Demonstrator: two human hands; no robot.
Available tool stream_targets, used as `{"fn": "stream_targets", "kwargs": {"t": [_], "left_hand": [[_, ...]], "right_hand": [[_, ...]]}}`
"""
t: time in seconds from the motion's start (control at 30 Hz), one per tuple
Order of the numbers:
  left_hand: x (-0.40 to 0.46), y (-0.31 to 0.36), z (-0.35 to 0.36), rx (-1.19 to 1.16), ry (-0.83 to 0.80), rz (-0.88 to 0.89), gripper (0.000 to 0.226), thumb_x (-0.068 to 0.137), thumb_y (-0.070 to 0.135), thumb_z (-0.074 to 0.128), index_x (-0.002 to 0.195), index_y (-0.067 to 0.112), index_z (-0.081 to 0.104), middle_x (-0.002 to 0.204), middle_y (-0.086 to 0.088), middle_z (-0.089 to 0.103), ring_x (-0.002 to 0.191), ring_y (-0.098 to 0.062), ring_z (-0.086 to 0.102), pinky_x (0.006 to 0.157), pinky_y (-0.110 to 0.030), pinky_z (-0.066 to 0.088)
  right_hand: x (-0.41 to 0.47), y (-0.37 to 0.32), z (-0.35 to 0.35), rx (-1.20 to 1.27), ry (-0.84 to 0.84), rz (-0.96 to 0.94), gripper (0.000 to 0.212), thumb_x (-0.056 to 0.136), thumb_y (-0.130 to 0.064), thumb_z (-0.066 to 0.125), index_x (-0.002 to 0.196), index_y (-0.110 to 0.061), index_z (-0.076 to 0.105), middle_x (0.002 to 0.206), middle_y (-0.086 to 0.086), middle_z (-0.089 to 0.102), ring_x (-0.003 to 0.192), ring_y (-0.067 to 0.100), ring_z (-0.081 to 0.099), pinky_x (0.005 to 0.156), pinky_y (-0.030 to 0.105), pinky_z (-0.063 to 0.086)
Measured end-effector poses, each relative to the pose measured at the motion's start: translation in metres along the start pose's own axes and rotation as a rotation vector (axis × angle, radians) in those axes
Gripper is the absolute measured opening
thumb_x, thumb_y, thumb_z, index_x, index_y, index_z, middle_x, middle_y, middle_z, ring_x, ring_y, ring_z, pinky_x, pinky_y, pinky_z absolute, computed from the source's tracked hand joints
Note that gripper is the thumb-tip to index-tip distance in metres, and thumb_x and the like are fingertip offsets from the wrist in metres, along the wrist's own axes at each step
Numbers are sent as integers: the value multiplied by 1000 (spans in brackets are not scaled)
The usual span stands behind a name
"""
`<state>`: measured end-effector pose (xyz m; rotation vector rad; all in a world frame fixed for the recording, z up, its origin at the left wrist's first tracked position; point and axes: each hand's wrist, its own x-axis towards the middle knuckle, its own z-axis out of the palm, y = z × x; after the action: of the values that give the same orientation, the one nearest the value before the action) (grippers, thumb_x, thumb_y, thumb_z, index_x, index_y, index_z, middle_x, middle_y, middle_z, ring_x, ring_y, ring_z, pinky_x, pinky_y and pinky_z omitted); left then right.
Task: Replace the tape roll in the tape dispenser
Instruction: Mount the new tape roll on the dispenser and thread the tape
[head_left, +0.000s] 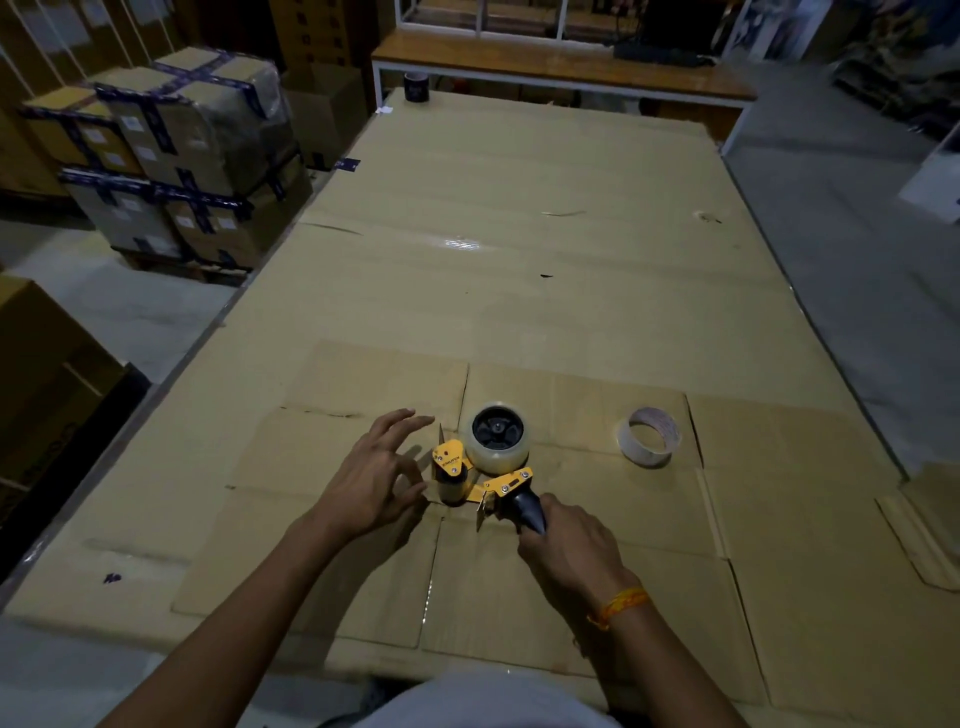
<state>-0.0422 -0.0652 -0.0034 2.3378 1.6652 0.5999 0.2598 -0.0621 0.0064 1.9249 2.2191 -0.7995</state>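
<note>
A yellow tape dispenser (470, 475) with a black handle lies on its side on the cardboard-covered table (519, 260). A full clear tape roll (496, 439) sits on its black hub. My right hand (569, 545) grips the black handle. Just left of the dispenser's front roller, my left hand (371, 480) hovers with fingers spread and holds nothing. A nearly used-up tape core (649, 436) lies to the right of the dispenser, apart from it.
A flattened cardboard box (363, 519) lies under the dispenser. A dark tape roll (416, 87) stands at the table's far edge. Stacked wrapped cartons (166, 156) stand left of the table. A wooden bench (561, 67) is behind it.
</note>
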Motion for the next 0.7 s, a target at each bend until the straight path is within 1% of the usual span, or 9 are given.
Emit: {"fn": "stream_targets", "kwargs": {"t": [0.07,0.13,0.2,0.3,0.4,0.53,0.6,0.63,0.7], "left_hand": [[0,-6,-2,-6,-5,-13,14,87,38,79,79,27,80,161,1,47,153,-26,34,110,-45,48],[1,-10,-3,-2,-9,-27,12,88,38,78,82,28,80,159,2,49,151,-25,35,107,-45,50],[5,-12,-1,29,-23,-14,9,88,35,78,85,27,80,153,3,55,146,-24,41,102,-45,55],[16,-12,2,95,-37,43,5,86,26,81,90,23,81,144,4,63,139,-21,48,95,-43,58],[25,-12,-1,148,-61,89,7,84,27,84,90,25,81,142,5,65,137,-20,49,95,-39,57],[29,-31,-6,137,-91,110,3,87,25,78,86,22,79,139,4,66,134,-19,54,94,-40,58],[29,-39,-10,169,-90,99,2,88,26,80,89,25,80,139,6,65,132,-16,55,95,-35,58],[31,-40,-11,187,-83,104,2,88,27,81,89,25,81,137,5,67,128,-15,58,93,-32,58],[39,-38,-10,217,-70,128,5,90,27,79,87,23,81,127,2,73,114,-15,66,80,-30,60]], "right_hand": [[1,4,-3,-9,-25,-13,32,101,-47,58,123,-24,56,112,6,71,92,27,66,81,39,54],[3,8,-6,-2,-53,-24,31,98,-47,60,121,-26,56,111,5,71,94,27,69,85,42,58],[5,9,-8,-11,-75,-29,32,96,-46,61,121,-27,56,110,4,70,95,26,69,87,44,59],[9,8,-6,-65,-61,-37,36,98,-42,63,127,-22,57,118,7,70,103,29,69,85,40,54],[14,8,-4,-47,-57,-31,36,101,-35,65,131,-17,56,124,10,69,110,31,68,84,39,51],[22,17,-8,-20,-78,-16,34,98,-33,70,126,-17,59,124,11,71,98,30,64,77,34,45],[25,21,-8,-18,-73,-15,32,96,-34,72,122,-18,61,121,11,72,103,33,69,75,34,44],[27,22,-8,-16,-71,-18,31,96,-33,72,121,-18,61,120,11,72,104,34,70,75,35,45],[29,22,-8,-25,-64,-23,30,97,-32,71,121,-18,62,120,12,73,105,35,71,75,35,46]]}}
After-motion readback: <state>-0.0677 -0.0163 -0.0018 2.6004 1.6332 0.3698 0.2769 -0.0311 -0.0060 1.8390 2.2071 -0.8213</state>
